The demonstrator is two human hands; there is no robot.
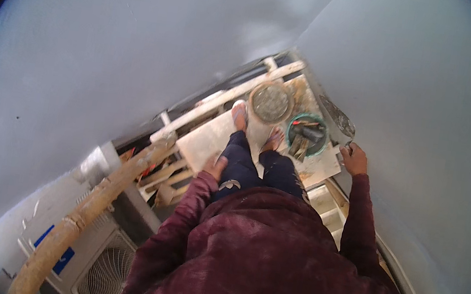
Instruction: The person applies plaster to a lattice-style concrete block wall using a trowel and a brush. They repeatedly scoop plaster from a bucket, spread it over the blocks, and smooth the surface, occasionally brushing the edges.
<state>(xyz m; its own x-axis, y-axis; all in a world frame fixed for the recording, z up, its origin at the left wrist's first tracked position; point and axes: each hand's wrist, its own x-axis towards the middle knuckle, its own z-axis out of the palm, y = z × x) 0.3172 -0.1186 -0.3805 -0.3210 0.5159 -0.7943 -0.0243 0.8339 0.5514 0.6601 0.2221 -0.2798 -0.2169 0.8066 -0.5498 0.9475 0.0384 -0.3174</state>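
My right hand [355, 159] is closed round the handle of a trowel [339, 117]. The trowel's leaf-shaped grey blade points up and left, close by the wall on the right. My left hand [215, 167] hangs beside my left thigh with nothing seen in it, its fingers loosely extended. Beyond my feet stands a round basin [272, 103] with grey, wet-looking stuff inside. To its right, a teal bucket [322, 148] holds dark tools and pieces of wood, with something orange among them.
I stand on a pale board [206, 143] laid over wooden slats. A light rail [231, 93] runs along its far left side. A thick wooden pole [78, 218] slants up from the lower left, over an air-conditioner unit [111, 262]. Smooth grey walls [432, 114] meet in a corner ahead.
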